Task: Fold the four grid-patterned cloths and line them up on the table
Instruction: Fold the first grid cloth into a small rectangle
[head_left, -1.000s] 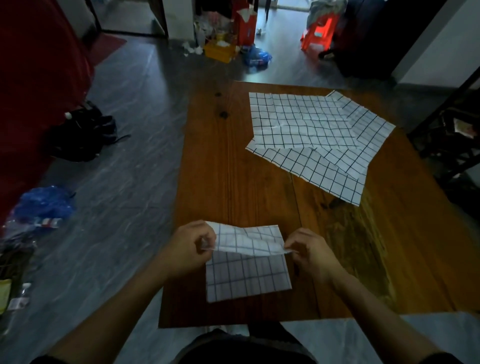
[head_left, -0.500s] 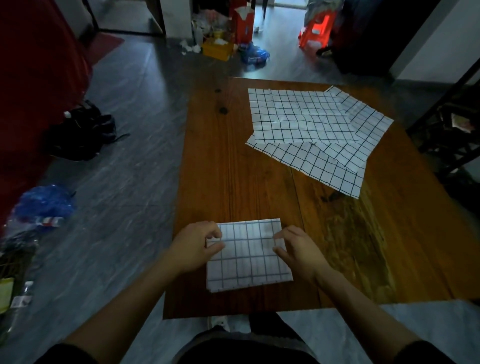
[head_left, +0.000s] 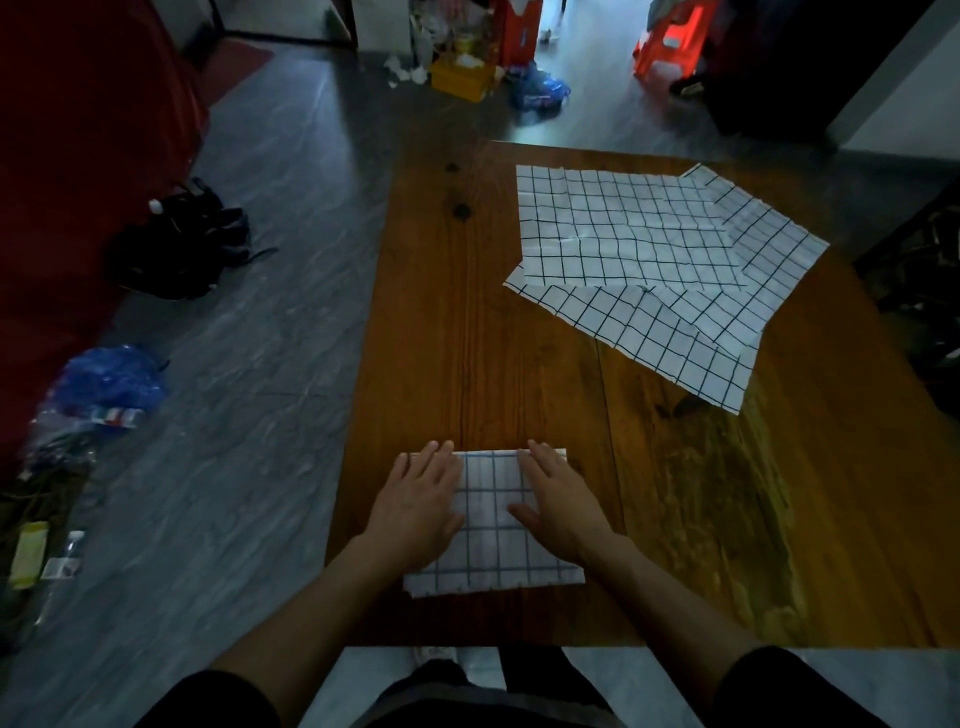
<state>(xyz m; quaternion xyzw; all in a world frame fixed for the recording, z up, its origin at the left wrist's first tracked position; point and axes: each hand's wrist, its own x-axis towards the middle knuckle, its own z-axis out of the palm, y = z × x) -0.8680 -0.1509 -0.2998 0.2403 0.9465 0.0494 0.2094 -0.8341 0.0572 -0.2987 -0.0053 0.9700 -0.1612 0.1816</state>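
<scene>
A folded grid-patterned cloth lies near the front left of the wooden table. My left hand lies flat on its left side, fingers straight. My right hand lies flat on its right side, fingers straight too. Both palms press the cloth down. At the back right of the table, unfolded grid cloths lie spread in an overlapping pile, the top one squared to the table and the ones beneath turned at an angle.
The table's left edge borders a grey floor with a black bag and a blue plastic bag. A red sofa stands at far left. Clutter and a red stool sit beyond the table. A dark rack is at right.
Both hands folded the cloth's lifted far edge down, let go of the pinched corners and now lie flat on the folded cloth.
</scene>
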